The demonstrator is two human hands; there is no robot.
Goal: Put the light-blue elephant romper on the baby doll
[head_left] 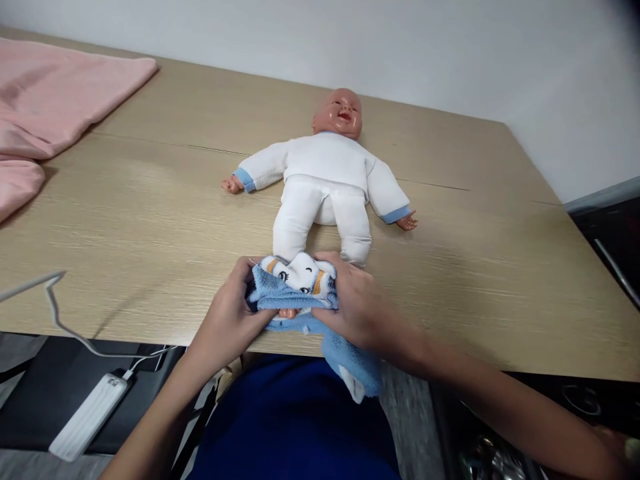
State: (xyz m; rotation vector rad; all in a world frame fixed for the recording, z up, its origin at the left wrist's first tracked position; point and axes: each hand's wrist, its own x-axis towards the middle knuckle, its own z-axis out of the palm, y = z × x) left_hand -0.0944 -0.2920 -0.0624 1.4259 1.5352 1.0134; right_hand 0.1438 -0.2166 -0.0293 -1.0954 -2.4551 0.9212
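A baby doll (327,163) in a white top with blue cuffs lies on its back, head toward the wall and legs toward me. Bunched at its feet is a blue fleece baby garment (300,293) with a white animal face on it. My left hand (237,307) grips the garment's left side, thumb in front. On the right side my right hand (357,300) holds it in the same way. Small doll toes show below the bunched cloth between my thumbs. One part of the garment, with a white patch, hangs over the table's front edge.
A pink blanket (65,93) covers the back left of the wooden table (150,200). A white cable (80,337) runs at the left front to a white power bank (90,417) on a black chair seat (30,387). The wall (425,53) stands behind the table.
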